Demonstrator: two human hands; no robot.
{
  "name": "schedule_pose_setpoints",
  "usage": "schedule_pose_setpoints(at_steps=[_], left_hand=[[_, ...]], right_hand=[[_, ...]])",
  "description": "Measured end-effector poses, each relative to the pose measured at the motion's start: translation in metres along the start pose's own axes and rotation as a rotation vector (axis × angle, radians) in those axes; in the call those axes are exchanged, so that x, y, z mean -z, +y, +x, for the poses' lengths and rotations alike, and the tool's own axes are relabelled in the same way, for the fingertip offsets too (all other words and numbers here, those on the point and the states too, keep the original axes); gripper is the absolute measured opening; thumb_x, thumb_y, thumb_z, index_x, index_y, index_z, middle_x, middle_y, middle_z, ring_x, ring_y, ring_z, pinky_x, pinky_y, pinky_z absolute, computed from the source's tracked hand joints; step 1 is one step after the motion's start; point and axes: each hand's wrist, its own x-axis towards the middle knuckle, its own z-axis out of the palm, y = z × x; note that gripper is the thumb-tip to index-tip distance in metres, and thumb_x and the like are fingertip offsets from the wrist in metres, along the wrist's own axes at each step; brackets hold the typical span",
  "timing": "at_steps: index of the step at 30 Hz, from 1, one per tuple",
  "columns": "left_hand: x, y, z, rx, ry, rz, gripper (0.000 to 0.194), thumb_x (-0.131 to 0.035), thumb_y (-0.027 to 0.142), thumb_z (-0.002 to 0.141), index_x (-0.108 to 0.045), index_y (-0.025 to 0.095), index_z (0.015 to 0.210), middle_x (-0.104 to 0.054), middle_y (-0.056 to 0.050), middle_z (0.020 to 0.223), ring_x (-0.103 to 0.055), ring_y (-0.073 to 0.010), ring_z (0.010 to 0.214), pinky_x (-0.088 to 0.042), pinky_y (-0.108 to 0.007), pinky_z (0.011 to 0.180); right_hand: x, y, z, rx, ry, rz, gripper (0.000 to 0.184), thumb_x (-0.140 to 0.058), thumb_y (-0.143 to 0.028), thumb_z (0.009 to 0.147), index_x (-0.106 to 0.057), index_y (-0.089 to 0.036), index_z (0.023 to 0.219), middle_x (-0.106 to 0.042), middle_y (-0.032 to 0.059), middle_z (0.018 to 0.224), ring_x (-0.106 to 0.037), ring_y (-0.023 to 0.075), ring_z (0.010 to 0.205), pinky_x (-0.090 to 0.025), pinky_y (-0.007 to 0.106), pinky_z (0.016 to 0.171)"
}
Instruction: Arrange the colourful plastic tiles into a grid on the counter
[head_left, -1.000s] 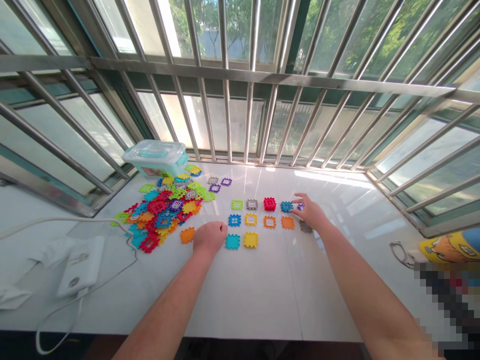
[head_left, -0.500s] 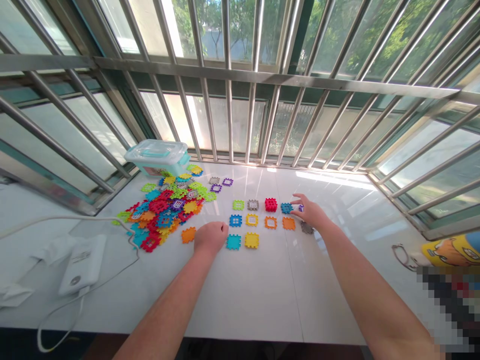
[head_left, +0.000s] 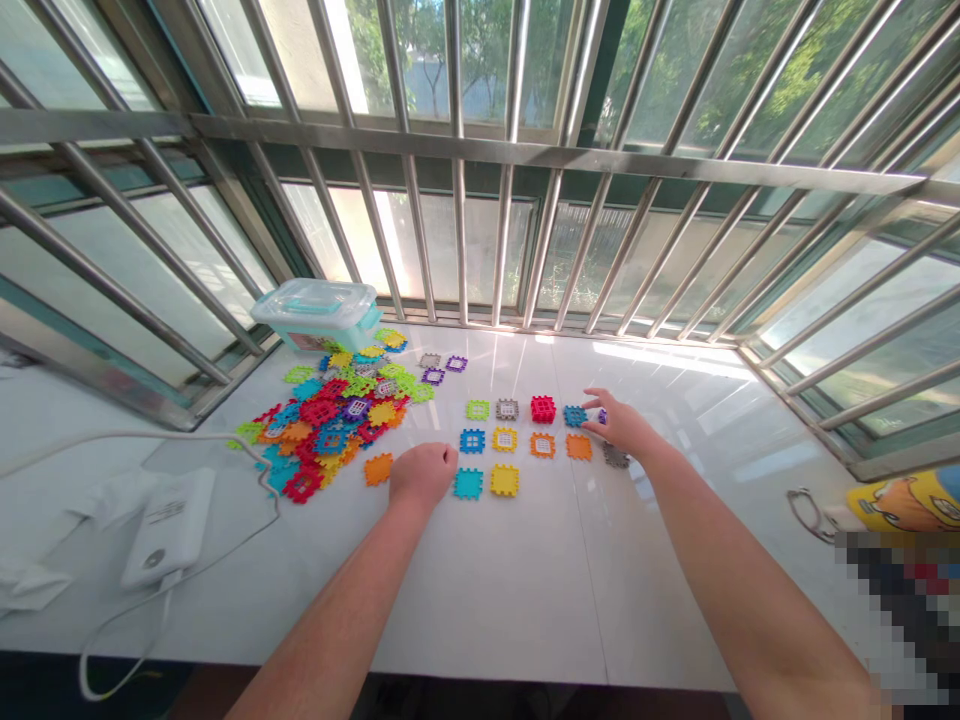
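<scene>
Interlocking plastic tiles (head_left: 505,440) are lying in rows between my hands. I'm holding my right hand (head_left: 619,425) open, its fingertips (head_left: 586,426) reaching a small purple tile (head_left: 602,416), and keeping my left hand (head_left: 422,476) curled shut; lifting that tile is calling for pinching it.

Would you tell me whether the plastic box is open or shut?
The box is shut: its clear lid sits on the teal base.
</scene>
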Motion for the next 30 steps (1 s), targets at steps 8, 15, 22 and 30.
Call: schedule_pose_setpoints(at_steps=[8,15,22,30], left_hand=[[-0.004,-0.001,0.001,0.002,0.012,-0.006,0.052,-0.034,0.039,0.103,-0.083,0.023,0.096,-0.080,-0.014,0.098,-0.073,-0.0273,0.090,-0.046,-0.033,0.075],[-0.009,-0.003,0.003,0.002,0.022,-0.007,0.054,-0.033,0.040,0.104,-0.084,0.024,0.097,-0.080,-0.014,0.097,-0.074,-0.0278,0.090,-0.048,-0.034,0.076],[-0.009,-0.004,0.002,-0.012,0.021,-0.026,0.054,-0.033,0.040,0.104,-0.084,0.025,0.095,-0.080,-0.013,0.097,-0.074,-0.0279,0.091,-0.048,-0.034,0.076],[0.000,-0.002,-0.001,-0.002,-0.053,-0.019,0.045,-0.040,0.038,0.102,-0.082,0.022,0.105,-0.079,-0.016,0.107,-0.073,-0.0305,0.104,-0.051,-0.038,0.088]], right_hand=[[0.001,0.003,0.003,-0.002,-0.025,-0.004,0.068,-0.067,-0.048,0.087,-0.045,-0.033,0.150,-0.075,0.0066,0.128,-0.071,0.0241,0.088,-0.056,0.040,0.081],[0.002,-0.004,-0.002,0.010,-0.006,-0.044,0.056,-0.066,-0.047,0.089,-0.055,-0.032,0.141,-0.073,0.0059,0.130,-0.070,0.0246,0.093,-0.057,0.040,0.082],[0.010,-0.061,-0.010,0.043,0.205,-0.081,0.038,-0.061,-0.045,0.095,-0.066,-0.027,0.129,-0.067,0.0095,0.132,-0.069,0.0239,0.087,-0.055,0.040,0.081],[-0.073,-0.262,-0.018,0.383,0.159,0.187,0.022,-0.062,-0.034,0.097,-0.068,-0.033,0.119,-0.071,0.0046,0.113,-0.063,0.0273,0.105,-0.050,0.042,0.090]])
